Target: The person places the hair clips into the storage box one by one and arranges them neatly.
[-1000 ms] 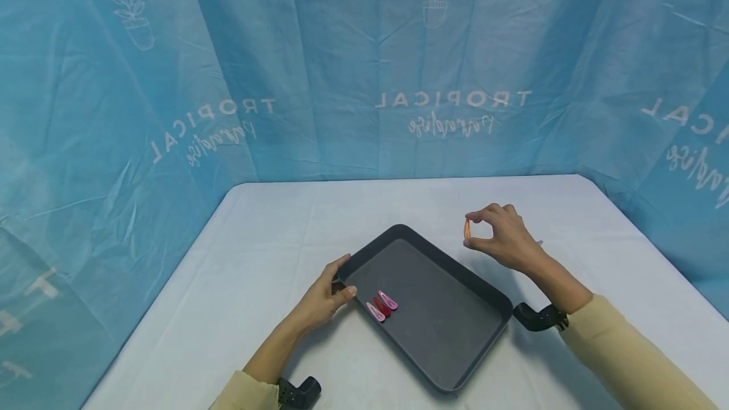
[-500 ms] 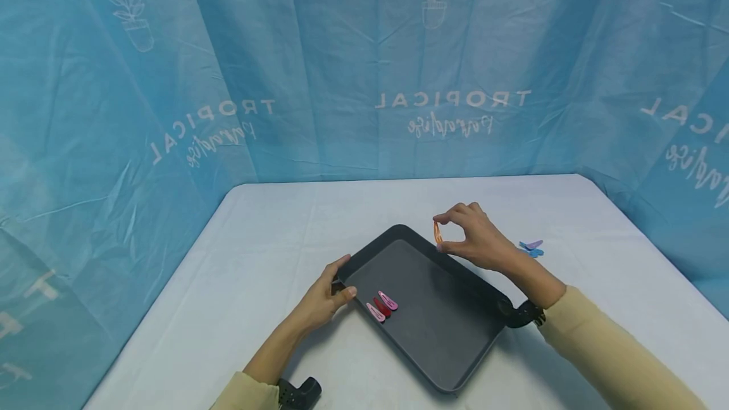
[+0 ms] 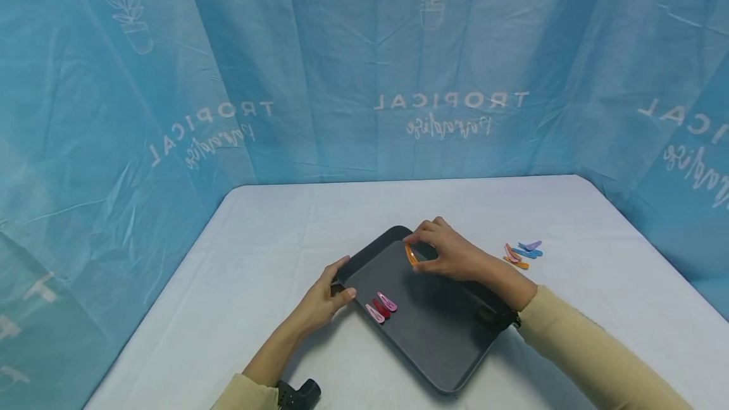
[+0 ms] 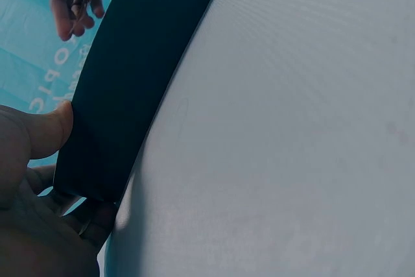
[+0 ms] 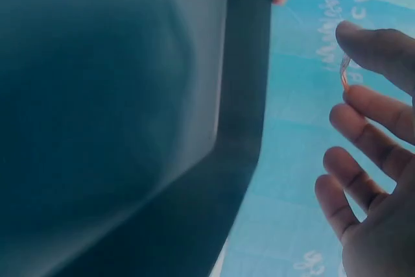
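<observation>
A dark grey baking tray (image 3: pixel 438 334) lies turned at an angle on the white table. My left hand (image 3: pixel 321 299) grips its left corner, thumb over the rim and fingers outside. In the left wrist view the thumb (image 4: pixel 55 128) meets the tray's dark wall (image 4: pixel 130 89). Between thumb and index finger my right hand (image 3: pixel 455 252) pinches an orange snap hair clip (image 3: pixel 411 255), above the far part of the tray. The right wrist view shows the hair clip (image 5: pixel 344 72) edge-on. Two pink hair clips (image 3: pixel 388 301) and a red one (image 3: pixel 381 309) lie side by side in the tray near my left thumb.
Right of the tray, a small pile of hair clips (image 3: pixel 515 257) in orange, pink, blue and purple lies on the table (image 3: pixel 273 233). A blue printed curtain (image 3: pixel 342 68) hangs behind and at both sides. My right forearm crosses the tray's right edge.
My right hand has moved left and lower with the orange hair clip, from beyond the tray's far edge to over it, uncovering the pile. My left hand stays on the corner.
</observation>
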Tool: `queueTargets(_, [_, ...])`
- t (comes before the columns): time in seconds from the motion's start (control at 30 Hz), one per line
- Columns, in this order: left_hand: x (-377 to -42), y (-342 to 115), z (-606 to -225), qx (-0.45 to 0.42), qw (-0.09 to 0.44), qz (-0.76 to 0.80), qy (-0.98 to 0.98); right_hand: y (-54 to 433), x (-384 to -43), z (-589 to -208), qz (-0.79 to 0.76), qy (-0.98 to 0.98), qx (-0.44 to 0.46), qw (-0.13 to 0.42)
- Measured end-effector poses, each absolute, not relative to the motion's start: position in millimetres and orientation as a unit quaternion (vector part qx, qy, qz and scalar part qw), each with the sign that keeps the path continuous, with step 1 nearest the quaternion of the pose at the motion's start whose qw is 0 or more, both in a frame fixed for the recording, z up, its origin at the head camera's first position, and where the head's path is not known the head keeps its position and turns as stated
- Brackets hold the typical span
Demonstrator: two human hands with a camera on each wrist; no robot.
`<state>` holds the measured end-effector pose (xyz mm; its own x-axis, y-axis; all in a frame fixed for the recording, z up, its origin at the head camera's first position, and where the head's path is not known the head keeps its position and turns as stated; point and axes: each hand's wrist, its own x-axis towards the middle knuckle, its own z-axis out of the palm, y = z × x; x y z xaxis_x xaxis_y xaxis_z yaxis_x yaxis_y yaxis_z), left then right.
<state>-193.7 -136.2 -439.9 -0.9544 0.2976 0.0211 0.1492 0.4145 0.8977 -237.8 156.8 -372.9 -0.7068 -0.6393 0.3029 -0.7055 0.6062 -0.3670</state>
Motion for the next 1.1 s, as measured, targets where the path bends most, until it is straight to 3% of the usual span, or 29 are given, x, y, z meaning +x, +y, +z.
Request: queueTargets(1.1, [-193, -137, -439, 0.144, 0.069, 0.518, 0.84, 121, -240, -406, 0.177, -0.886, 0.416, -0.102])
